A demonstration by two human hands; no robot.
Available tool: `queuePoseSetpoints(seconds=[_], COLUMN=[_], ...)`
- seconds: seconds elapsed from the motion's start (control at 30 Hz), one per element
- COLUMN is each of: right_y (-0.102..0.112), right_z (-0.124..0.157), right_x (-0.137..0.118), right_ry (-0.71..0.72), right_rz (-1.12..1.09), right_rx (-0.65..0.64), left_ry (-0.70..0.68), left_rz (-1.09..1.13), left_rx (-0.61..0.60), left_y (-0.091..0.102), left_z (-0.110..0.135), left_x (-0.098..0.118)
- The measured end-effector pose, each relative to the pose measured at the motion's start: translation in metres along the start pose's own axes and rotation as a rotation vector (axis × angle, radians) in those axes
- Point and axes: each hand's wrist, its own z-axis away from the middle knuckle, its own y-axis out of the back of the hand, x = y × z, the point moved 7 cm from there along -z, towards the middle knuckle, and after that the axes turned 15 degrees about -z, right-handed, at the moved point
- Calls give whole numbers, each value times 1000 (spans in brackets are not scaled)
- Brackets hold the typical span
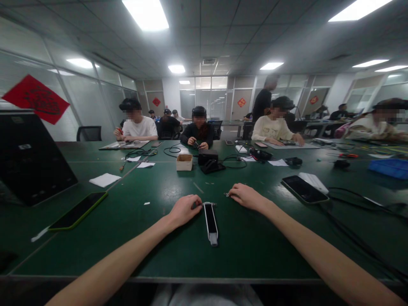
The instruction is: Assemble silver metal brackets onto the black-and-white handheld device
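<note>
A slim black strip with a white rim lies lengthwise on the green table in front of me, a grey block at its near end and a small metal bar across its far end. My left hand rests at its far left corner, fingers curled and thumb and forefinger together; whether they grip the strip's end or only touch it is hidden. Farther right, my right hand lies low on the table. Its fingertips are closed at a small shiny metal piece, too small to make out in detail.
A green-edged phone and a dark HP box are at left. At right lie another phone, cables and a blue tray. A cardboard box and black device stand ahead. Several people sit across the table.
</note>
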Motion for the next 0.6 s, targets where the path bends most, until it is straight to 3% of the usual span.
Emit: queuePoseSetpoints(seconds=[0.3, 0.6], right_y=[2, -1], right_z=[-1, -2], right_x=[-22, -28], right_ry=[-7, -150], right_rz=[77, 93], right_rx=[-30, -110], left_ry=[-4, 13], left_rz=[5, 0], left_rx=[4, -39], left_y=[4, -2], left_z=[1, 1], left_x=[3, 0])
